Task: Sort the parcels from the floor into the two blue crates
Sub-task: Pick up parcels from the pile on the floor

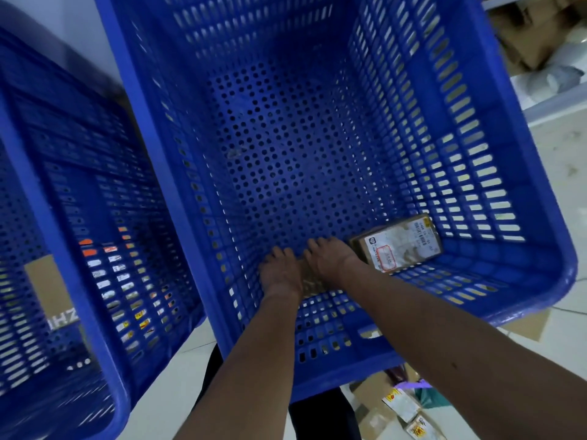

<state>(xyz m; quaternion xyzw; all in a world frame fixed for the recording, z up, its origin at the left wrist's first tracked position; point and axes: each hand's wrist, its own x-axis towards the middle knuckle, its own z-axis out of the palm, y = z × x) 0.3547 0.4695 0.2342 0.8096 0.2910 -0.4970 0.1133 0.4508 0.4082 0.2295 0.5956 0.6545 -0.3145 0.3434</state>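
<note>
A small parcel (309,277) was being set down in the right crate (540,281), beside the labelled parcel (397,242); both hands' (281,274) (327,258) fingers were clamped on it; release and withdrawal were judged next.

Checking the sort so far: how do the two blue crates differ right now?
The right crate sits fully in view, sharp, and holds a labelled brown parcel in its near corner, with both hands, left hand and right hand, on a second parcel. The left crate is cropped and blurred; no parcels show inside it. Both are blue perforated plastic.
</note>
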